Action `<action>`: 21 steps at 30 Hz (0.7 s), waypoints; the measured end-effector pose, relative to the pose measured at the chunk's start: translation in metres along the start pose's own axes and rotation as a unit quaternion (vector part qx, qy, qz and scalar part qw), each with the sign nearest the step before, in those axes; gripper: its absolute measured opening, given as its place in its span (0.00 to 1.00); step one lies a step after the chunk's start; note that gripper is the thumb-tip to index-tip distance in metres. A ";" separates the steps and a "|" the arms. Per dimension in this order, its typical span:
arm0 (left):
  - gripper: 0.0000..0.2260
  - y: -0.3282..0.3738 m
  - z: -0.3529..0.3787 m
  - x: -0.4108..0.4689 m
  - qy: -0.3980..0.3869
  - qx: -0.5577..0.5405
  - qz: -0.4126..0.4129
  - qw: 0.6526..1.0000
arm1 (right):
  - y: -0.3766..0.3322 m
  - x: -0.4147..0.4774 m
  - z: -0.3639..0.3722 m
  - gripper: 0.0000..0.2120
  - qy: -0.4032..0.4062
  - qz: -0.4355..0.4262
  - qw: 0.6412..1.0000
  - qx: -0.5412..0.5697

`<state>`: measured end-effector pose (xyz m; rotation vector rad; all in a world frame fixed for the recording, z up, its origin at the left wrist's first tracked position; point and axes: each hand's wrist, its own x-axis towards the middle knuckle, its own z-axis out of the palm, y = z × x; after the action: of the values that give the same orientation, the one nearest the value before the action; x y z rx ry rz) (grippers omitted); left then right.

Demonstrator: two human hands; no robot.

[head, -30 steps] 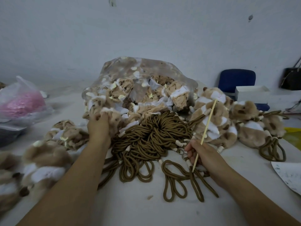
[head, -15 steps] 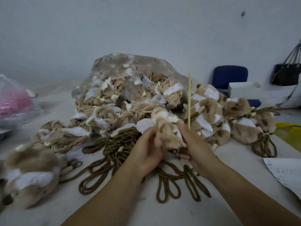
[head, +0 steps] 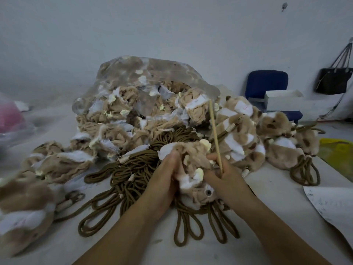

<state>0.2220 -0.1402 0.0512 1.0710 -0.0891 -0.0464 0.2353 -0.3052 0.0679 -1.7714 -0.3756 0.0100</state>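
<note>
An inside-out tan and white plush skin [head: 191, 161] is held between both hands above a pile of brown cord loops [head: 133, 169]. My left hand [head: 164, 180] grips its left side. My right hand [head: 223, 180] grips its right side and also holds a thin wooden stick [head: 214, 134] that points up and slightly left. A plastic eye shows on the skin near my right thumb.
A clear plastic bag [head: 149, 77] full of unturned plush skins lies behind. Finished plush toys [head: 275, 150] with cord loops sit right; more plush [head: 24, 217] left. A paper sheet [head: 332, 205] lies at right, a blue chair [head: 267, 83] and dark handbag [head: 333, 79] by the wall.
My left hand took a plush skin from the pile and brought it to the middle; my right hand joined it there with the stick, now tilted nearly upright.
</note>
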 end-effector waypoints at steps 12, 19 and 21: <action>0.22 0.005 0.001 -0.007 0.004 -0.116 -0.084 0.990 | 0.012 0.007 0.004 0.08 0.003 0.059 0.990 0.127; 0.15 -0.001 0.006 -0.004 0.020 -0.042 -0.029 0.998 | -0.002 0.004 -0.006 0.04 0.164 -0.088 0.982 0.035; 0.15 -0.006 0.006 -0.004 0.034 0.004 -0.004 0.999 | -0.006 0.000 -0.005 0.05 0.130 -0.102 0.986 0.007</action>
<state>0.2171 -0.1478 0.0484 1.0797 -0.0243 -0.0164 0.2351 -0.3087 0.0745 -1.6879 -0.3641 -0.3602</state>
